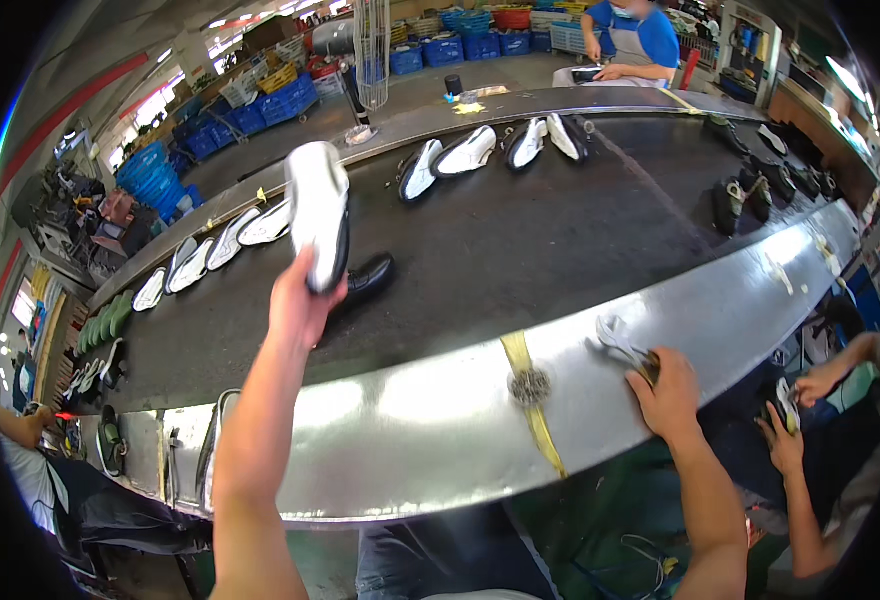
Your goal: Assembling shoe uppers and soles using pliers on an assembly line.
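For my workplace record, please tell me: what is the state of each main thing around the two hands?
White shoe with black edge: raised in the bare left hand.
Black glossy shoe: lying on the dark flat surface, unheld.
Silver metal pliers: held by the bare right hand; open or shut, I cannot tell.
Yellow flat strap: laid across the shiny metal ledge.
Round grey clump: resting on the yellow strap.

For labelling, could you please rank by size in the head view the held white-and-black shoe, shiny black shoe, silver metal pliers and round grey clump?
1. White-and-black shoe
2. Black shoe and pliers: too alike to rank, partly hidden
3. Round grey clump
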The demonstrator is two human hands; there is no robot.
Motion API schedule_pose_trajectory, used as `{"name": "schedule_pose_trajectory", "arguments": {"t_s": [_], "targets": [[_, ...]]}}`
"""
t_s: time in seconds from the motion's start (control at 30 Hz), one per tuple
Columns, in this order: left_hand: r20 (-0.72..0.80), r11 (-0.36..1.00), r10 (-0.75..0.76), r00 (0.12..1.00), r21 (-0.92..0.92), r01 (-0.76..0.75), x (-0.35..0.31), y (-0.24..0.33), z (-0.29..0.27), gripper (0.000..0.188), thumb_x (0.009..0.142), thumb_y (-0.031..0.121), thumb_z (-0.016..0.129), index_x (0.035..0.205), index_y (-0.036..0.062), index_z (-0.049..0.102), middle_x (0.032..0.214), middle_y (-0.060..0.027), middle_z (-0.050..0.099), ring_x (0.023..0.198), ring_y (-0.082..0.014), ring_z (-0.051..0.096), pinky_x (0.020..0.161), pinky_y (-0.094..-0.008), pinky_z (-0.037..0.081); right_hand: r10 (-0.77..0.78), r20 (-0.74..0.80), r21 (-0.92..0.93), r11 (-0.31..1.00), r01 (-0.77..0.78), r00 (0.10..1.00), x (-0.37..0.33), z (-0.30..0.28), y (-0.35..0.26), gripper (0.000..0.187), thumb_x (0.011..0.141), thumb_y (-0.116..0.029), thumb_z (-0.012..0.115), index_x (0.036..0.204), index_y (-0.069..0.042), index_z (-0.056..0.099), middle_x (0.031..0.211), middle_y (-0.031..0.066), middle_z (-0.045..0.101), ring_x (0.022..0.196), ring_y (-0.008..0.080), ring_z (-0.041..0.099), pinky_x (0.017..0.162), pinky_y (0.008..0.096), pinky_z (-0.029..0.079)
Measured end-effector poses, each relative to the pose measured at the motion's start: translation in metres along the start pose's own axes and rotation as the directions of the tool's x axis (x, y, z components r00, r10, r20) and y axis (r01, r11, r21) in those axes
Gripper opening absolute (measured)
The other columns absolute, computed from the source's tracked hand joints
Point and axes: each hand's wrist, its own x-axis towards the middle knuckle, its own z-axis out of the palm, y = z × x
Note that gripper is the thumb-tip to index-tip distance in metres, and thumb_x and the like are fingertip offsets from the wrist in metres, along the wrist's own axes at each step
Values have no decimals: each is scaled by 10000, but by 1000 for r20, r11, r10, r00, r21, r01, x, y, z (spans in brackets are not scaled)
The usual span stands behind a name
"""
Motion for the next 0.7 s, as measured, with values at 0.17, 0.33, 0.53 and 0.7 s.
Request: {"name": "schedule_pose_trajectory", "arguments": {"t_s": [0.17, 0.33, 0.53, 0.7], "targets": [[113, 985, 156, 981, 60, -163, -195, -12, -52, 691, 914, 520, 656, 1363, 24, 482, 1161, -150, 655, 1038, -296, 677, 901, -469, 566, -58, -47, 38, 997, 60, 997, 1, 5, -5, 438, 839, -316, 740, 1125, -24, 584, 1036, 183, 629, 970, 387, 595, 857, 480, 461], [19, 889, -180, 983, 431, 155, -390, -73, -84, 798, 745, 413, 858, 1316, -26, 513, 1238, -96, 615, 1103, -182, 609, 920, -349, 519, -35, -26, -8, 999, 35, 999, -2, 8, -10, 451, 846, -332, 734, 1131, -15, 588, 1052, 183, 642, 1020, 385, 602, 886, 487, 475], [-67, 382, -587, 807, 856, 349, -531, -163, -60, 813, 951, 479, 597, 1559, 40, 283, 1401, -241, 545, 1221, -313, 594, 1025, -405, 473, -264, -172, -42, 964, 261, 949, -48, 3, -16, 465, 844, -309, 745, 1149, -2, 576, 1095, 186, 641, 1039, 397, 594, 908, 494, 467], [221, -85, -337, 915, 961, -263, -516, -181, -24, 801, 894, 590, 578, 1454, 30, 459, 1340, -236, 540, 1246, -410, 524, 1027, -496, 456, -112, 236, 529, 848, -31, 965, -195, -15, -48, 275, 1006, -261, 590, 1126, -14, 586, 867, 86, 642, 760, 196, 632, 682, 326, 508]]}}
